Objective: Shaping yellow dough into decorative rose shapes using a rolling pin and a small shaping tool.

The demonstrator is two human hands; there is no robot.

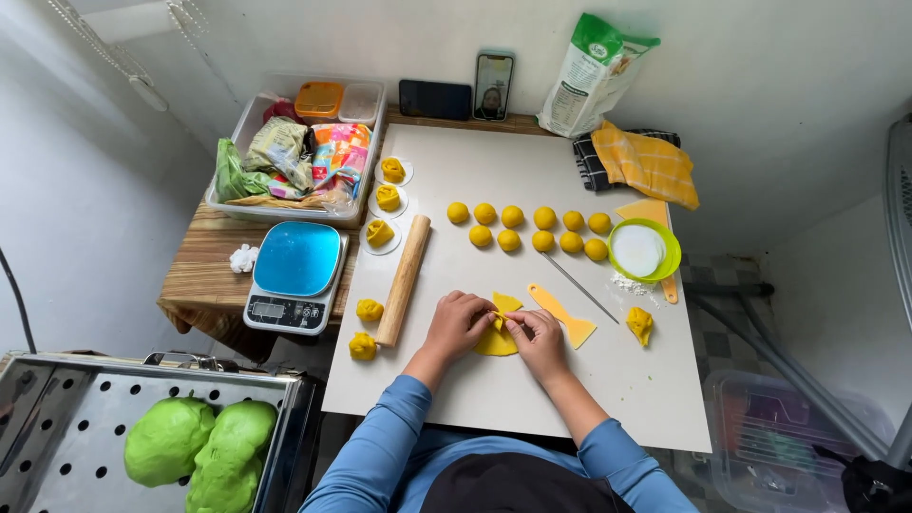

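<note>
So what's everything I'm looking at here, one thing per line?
dough disc: one, yellow, under both hands
dough balls: eleven, yellow, two rows mid-board
folded dough pieces: three, yellow, on small round liners
rolling pin: one, wooden, left of hands
scraper: one, yellow, right of hands
scale: one, blue-topped, left of board
bowl: one, green, white powder inside
green dough lumps: two, perforated metal tray
board: one, white
left hand: pinching disc
right hand: pinching disc
</note>
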